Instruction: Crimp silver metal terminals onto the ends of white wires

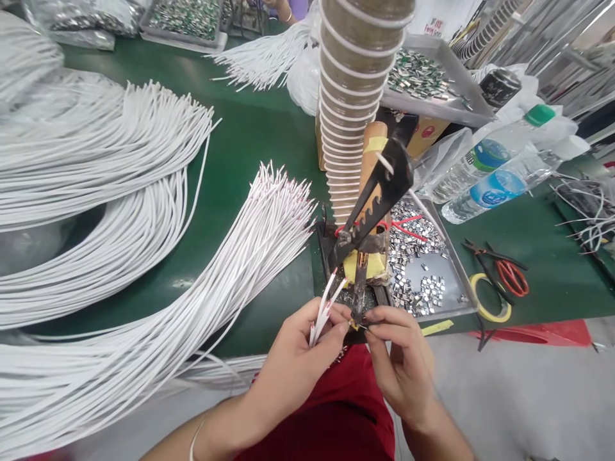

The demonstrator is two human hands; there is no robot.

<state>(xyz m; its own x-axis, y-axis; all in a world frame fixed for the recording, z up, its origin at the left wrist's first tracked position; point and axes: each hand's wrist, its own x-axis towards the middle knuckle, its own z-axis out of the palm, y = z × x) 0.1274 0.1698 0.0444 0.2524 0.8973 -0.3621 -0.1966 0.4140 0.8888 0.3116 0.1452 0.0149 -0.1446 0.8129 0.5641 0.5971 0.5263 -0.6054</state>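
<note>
White wire ends (pixel 323 312) stick up from the left hand (pixel 293 365), whose fingers pinch a small bunch of them just in front of a dark hand press (pixel 372 211) at the near edge of the green tabletop (pixel 250 147). Beside it, the right hand (pixel 401 362) has thumb and forefinger pressed together on something tiny at the foot of the press, too small to name. Just right of the press, a grey metal tray (pixel 454 282) holds loose shiny metal clips (pixel 418 256); a second such tray (pixel 432 77) sits behind. Long white wire bundles (pixel 144 282) fan across the tabletop to the left. Two clear water bottles (pixel 500 169) with blue labels, unreadable, lie to the right, near red-handled pliers (pixel 504 272) and a yellow tape roll (pixel 490 301).
</note>
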